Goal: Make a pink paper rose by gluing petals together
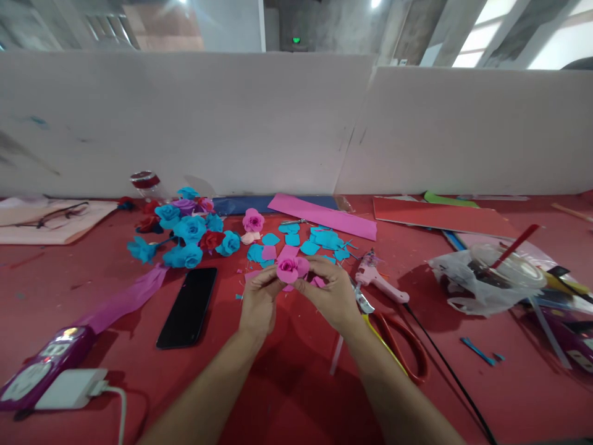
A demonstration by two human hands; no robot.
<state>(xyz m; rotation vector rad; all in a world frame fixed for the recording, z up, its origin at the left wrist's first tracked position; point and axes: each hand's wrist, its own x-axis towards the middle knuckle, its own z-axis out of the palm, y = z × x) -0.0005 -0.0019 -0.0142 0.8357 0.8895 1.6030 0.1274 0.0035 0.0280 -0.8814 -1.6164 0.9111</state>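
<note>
Stretching wide, a red tabletop (296, 377) bears clustered paper roses (189, 228) at left; over its middle, the left hand (258, 303) and right hand (334, 295) pinch a pink paper rose (290, 269) between them, near blue paper petals (324, 238).

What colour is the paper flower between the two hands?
The paper flower is bright pink, seen in the head view.

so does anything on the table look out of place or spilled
The bagged cup with a red straw, on the right, looks out of place among craft things like the glue gun. I see no spill.
</note>
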